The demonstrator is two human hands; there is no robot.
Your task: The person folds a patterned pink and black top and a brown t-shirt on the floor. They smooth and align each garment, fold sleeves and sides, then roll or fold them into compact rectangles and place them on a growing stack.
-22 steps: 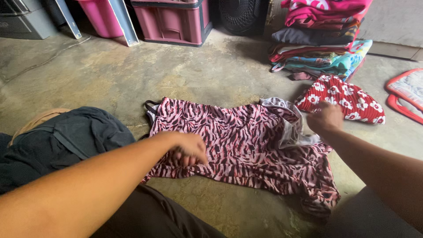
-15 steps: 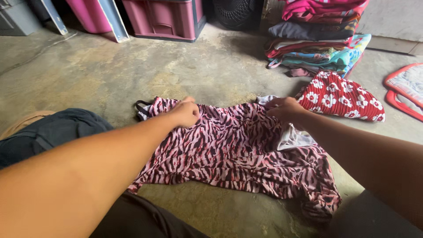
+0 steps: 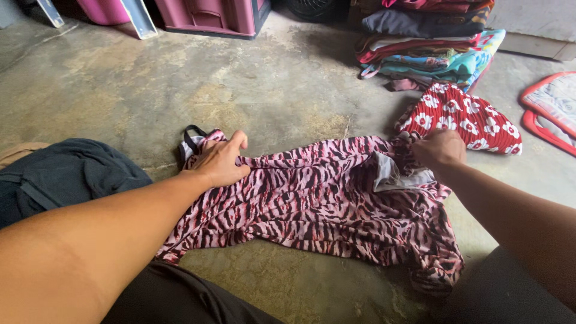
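Concrete floor (image 3: pixel 288 90) carries one pink zebra-print garment (image 3: pixel 318 204), spread at its near middle. Left hand (image 3: pixel 221 162) pinches the strap end; right hand (image 3: pixel 441 150) is clamped on the far edge. Keep both grips level and taut. Beyond: one folded stack (image 3: pixel 429 51), one red floral cloth (image 3: pixel 462 120).

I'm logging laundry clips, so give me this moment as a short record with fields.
Surface: bare concrete floor
Main item: pink and black zebra-striped fabric garment, spread flat
Left hand: gripping the garment's top edge near its black strap
Right hand: pinching the far edge
Nearby: red white-flowered cloth; stack of folded clothes
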